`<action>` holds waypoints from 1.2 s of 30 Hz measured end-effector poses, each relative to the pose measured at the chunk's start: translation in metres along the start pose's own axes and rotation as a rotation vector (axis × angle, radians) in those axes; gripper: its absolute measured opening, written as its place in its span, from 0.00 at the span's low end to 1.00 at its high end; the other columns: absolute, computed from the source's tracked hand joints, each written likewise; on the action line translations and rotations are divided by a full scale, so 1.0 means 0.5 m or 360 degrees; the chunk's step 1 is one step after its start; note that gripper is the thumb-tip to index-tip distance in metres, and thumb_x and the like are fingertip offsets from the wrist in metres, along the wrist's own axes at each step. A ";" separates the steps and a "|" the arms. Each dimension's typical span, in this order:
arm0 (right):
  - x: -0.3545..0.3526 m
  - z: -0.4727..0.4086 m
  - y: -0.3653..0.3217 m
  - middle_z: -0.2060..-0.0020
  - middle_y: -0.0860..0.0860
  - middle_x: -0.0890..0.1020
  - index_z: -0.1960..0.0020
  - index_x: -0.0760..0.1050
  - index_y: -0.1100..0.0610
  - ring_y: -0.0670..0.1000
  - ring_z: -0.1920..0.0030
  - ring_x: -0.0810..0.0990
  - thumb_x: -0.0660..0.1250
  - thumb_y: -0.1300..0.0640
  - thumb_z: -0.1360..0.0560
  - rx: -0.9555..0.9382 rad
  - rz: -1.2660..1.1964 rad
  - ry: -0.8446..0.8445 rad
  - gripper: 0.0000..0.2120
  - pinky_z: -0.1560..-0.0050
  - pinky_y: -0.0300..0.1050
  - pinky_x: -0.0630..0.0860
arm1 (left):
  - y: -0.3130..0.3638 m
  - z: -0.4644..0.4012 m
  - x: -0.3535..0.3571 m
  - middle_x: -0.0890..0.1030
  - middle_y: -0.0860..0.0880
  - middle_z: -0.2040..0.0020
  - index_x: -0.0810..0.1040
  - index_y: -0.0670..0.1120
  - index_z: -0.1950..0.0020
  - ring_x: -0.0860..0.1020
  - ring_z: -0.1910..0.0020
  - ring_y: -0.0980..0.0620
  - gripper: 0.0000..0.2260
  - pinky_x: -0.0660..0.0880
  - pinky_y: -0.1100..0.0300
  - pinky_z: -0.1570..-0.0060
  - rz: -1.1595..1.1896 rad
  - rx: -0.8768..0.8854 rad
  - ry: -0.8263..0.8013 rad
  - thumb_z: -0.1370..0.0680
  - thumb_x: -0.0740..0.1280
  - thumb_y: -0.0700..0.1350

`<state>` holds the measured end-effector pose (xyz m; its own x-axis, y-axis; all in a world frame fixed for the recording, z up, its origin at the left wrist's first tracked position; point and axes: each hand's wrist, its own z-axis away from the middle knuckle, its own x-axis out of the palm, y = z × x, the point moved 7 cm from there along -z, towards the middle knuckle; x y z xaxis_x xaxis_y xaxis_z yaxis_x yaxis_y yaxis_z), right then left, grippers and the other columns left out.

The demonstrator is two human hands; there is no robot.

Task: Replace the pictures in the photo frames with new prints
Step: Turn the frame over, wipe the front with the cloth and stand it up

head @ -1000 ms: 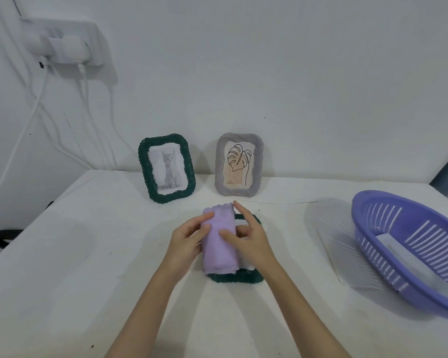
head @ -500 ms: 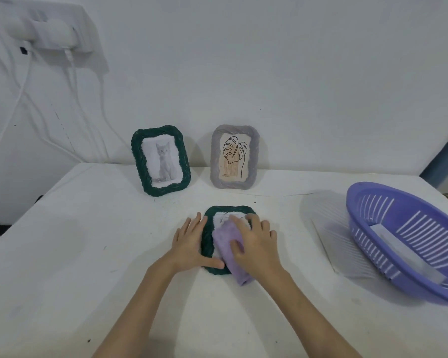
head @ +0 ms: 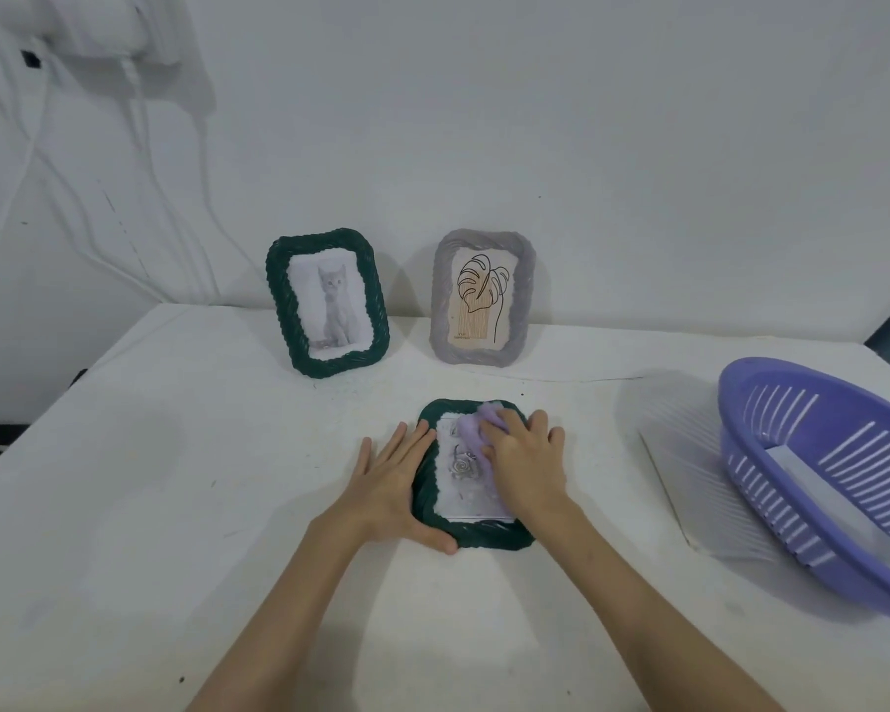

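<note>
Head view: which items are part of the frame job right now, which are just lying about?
In the job:
- flat green frame with rose print
- lilac cloth under right hand
- left hand steadying the frame
- cat frame
- leaf frame

Lying about:
- purple basket, paper inside
- wall cables

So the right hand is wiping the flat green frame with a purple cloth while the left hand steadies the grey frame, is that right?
Not quite: in the head view the left hand steadies the same flat green frame that the right hand wipes with the purple cloth. The grey frame stands untouched at the wall.
</note>
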<state>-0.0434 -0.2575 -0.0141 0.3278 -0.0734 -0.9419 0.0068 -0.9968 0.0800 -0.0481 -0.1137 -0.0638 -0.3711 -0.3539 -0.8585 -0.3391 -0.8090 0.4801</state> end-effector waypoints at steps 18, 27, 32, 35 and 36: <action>-0.036 0.135 -0.032 0.52 0.39 0.82 0.53 0.79 0.39 0.50 0.63 0.75 0.78 0.50 0.40 -0.0678 -0.0154 0.0154 0.17 0.59 0.45 0.55 | 0.000 0.004 -0.003 0.36 0.54 0.24 0.34 0.46 0.26 0.33 0.27 0.56 0.63 0.33 0.50 0.27 -0.0033 -0.0094 -0.0021 0.42 0.72 0.69; -0.015 0.040 0.041 0.55 0.51 0.82 0.56 0.82 0.49 0.58 0.55 0.79 0.76 0.63 0.40 -0.0167 -0.0212 -0.0082 0.16 0.57 0.55 0.75 | 0.001 0.006 -0.004 0.37 0.56 0.24 0.34 0.48 0.25 0.33 0.27 0.58 0.62 0.32 0.51 0.28 0.0018 -0.0074 -0.0004 0.43 0.73 0.68; 0.035 -0.050 -0.007 0.55 0.50 0.82 0.52 0.81 0.53 0.56 0.62 0.76 0.81 0.63 0.47 -0.0254 -0.0199 -0.0090 0.25 0.66 0.47 0.71 | 0.003 0.006 -0.007 0.38 0.56 0.24 0.34 0.49 0.25 0.33 0.27 0.57 0.62 0.32 0.51 0.27 0.0004 -0.0090 0.0009 0.42 0.73 0.68; 0.037 -0.046 -0.055 0.55 0.54 0.82 0.56 0.81 0.55 0.56 0.64 0.77 0.79 0.65 0.49 -0.0390 -0.0294 -0.0062 0.22 0.66 0.45 0.74 | 0.005 0.008 -0.010 0.38 0.56 0.24 0.34 0.50 0.25 0.34 0.26 0.56 0.61 0.33 0.51 0.27 0.0008 -0.0076 0.0031 0.42 0.73 0.68; 0.032 -0.034 -0.067 0.54 0.55 0.82 0.56 0.81 0.56 0.57 0.63 0.78 0.79 0.65 0.47 -0.0428 -0.0383 -0.0095 0.20 0.64 0.46 0.76 | 0.004 0.007 -0.010 0.38 0.56 0.24 0.35 0.50 0.25 0.34 0.26 0.56 0.62 0.33 0.51 0.27 0.0020 -0.0070 0.0035 0.42 0.73 0.68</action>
<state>-0.0223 -0.2245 -0.0261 0.2306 0.1528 -0.9610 0.3277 -0.9421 -0.0712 -0.0501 -0.1120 -0.0580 -0.3559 -0.3742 -0.8564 -0.2959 -0.8241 0.4830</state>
